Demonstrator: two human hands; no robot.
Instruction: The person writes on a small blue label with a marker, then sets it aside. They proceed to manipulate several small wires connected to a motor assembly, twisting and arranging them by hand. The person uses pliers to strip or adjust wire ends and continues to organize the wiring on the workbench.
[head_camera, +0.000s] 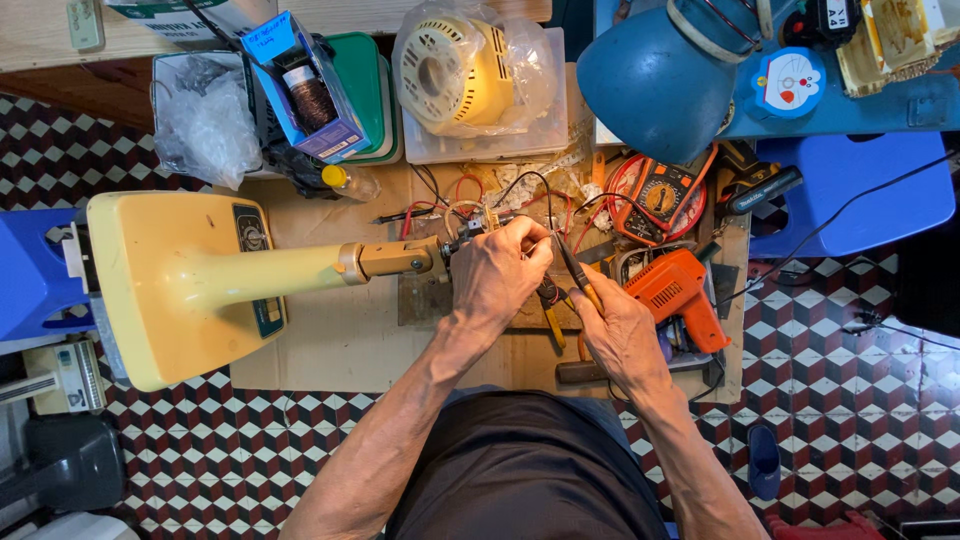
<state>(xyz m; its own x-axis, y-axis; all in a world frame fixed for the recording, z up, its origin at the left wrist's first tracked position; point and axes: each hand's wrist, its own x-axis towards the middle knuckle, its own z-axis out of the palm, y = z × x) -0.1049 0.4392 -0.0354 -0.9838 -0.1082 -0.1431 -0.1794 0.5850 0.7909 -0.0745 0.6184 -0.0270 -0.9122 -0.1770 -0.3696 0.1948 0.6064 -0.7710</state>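
Left hand (497, 272) is curled tight around the wire bundle (480, 215) at the tip of the yellow fan stand (210, 275), which lies flat across the cardboard (330, 340), pole pointing right; right hand (618, 335) sits just beside it, fingers pinched shut on a soldering iron (577, 272) angled up toward those wires; orange drill (680, 292) just right.

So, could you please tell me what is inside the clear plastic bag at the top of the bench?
Inside the clear plastic bag sits a cream-yellow round fan motor housing with a slotted grille. The bag rests on a translucent tray; what lies under the housing is covered.
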